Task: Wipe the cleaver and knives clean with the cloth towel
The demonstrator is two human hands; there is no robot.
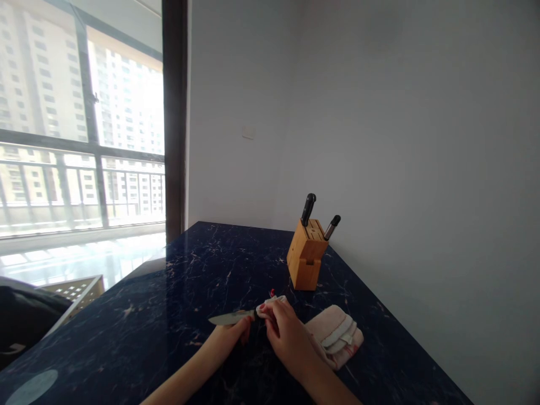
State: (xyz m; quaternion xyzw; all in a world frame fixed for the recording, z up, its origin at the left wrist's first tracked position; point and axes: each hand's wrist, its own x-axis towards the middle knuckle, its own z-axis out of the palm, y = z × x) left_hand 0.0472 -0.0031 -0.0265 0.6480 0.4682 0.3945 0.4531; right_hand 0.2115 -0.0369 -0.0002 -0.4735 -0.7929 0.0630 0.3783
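Note:
A kitchen knife is held above the dark tabletop, its blade pointing left. My left hand is closed on it near where the blade meets the dark handle; some of those fingers are hidden. My right hand pinches a small whitish cloth against the handle end, which the cloth and fingers mostly cover. Something small and red pokes up just beyond the cloth. Beside my right wrist lies a folded pink and white towel.
A wooden knife block with two black-handled knives in it stands beyond my hands, to the right. The dark blue marbled table runs along a grey wall at right. A latticed chair with something black on it is at left, near tall windows.

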